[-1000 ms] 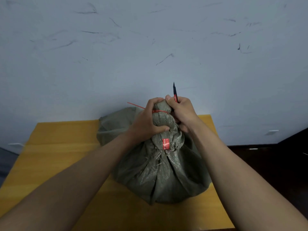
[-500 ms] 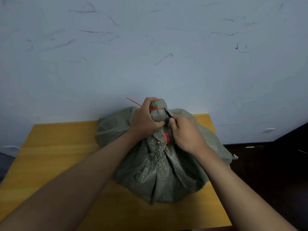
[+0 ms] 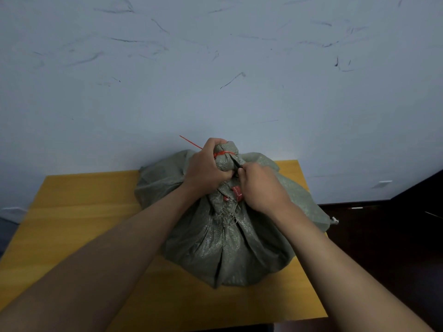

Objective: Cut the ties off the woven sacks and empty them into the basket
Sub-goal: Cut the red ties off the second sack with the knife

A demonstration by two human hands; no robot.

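On table [image 3: 84,212]: one sack [image 3: 227,248], two hands.

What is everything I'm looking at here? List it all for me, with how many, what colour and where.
woven sack: one, grey-green, standing on the table with its neck bunched at the top.
zip tie: one, red, wrapped round the sack's neck, its tail sticking out to the left.
label: one, red, on the neck below the tie, partly hidden.
cutting tool: one, dark, only a sliver showing above the right hand; what kind cannot be told.
table: one, yellow wood, under the sack.
wall: one, pale blue-grey with dark scuffs, behind the table.
left hand: one, grips the sack's neck by the tie.
right hand: one, fingers curled round the tool, against the neck.
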